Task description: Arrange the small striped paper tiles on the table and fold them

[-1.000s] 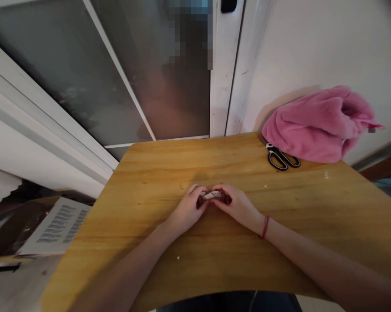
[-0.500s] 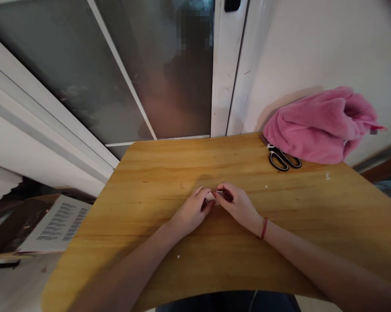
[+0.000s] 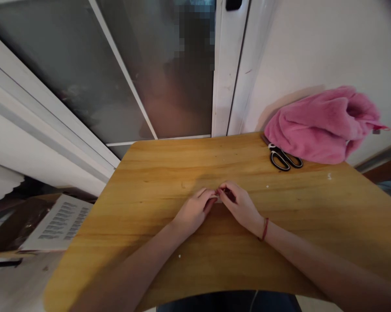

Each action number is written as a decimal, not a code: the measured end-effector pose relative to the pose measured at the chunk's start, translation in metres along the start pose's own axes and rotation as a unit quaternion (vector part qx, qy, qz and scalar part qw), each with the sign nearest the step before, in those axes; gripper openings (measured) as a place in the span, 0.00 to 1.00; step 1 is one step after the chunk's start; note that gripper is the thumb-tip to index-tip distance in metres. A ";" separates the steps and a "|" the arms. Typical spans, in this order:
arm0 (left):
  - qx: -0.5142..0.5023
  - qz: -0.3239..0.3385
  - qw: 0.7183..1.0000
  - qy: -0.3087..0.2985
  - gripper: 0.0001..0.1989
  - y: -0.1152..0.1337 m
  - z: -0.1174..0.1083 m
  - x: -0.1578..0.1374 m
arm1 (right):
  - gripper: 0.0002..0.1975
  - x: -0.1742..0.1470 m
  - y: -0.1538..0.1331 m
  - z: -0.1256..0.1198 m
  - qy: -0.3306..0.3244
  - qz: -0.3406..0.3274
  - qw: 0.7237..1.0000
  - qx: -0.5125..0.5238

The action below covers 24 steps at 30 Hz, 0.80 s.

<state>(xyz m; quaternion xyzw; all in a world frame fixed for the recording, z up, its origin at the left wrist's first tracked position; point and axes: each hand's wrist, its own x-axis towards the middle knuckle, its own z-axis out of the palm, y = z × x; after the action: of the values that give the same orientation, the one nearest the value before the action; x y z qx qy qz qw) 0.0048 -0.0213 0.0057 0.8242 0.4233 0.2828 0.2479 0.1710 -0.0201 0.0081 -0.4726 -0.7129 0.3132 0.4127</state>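
Over the middle of the wooden table (image 3: 169, 164), both hands meet around a small white piece that looks like paper (image 3: 219, 199). My left hand (image 3: 196, 209) is closed, its thumb and fingers pinching the piece from the left. From the right, my right hand (image 3: 237, 201) pinches it too, fingertips touching those of the left. Most of the piece is hidden behind the fingers, so its shape cannot be made out. A red cord bracelet (image 3: 265, 229) circles the right wrist.
Black-handled scissors (image 3: 281, 159) lie at the back right, their blades under a pink plush cloth item (image 3: 315, 125). Tiny white scraps dot the table. A glass-paned door (image 3: 124, 86) stands behind it. Left of the table is an open cardboard box (image 3: 57, 223) with a printed flap.
The left fingers have closed further over the white piece, covering more of it. The hands have drawn slightly closer together. The view has shifted a little.
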 end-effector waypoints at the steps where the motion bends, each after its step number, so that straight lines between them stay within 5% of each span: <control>1: 0.009 -0.003 1.000 -0.003 0.06 0.000 0.000 0.000 | 0.05 0.000 0.000 0.000 0.006 0.000 1.000 -0.003; 24: 0.038 -0.001 0.999 -0.033 0.18 0.001 -0.002 -0.001 | 0.07 0.001 0.008 -0.013 -0.024 -0.005 0.983 -0.183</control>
<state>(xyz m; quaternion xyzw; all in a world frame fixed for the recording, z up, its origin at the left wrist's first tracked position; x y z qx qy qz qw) 0.0029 -0.0226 0.0077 0.8418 0.4259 0.2390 0.2300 0.1859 -0.0155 0.0078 -0.5290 -0.7703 0.1866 0.3033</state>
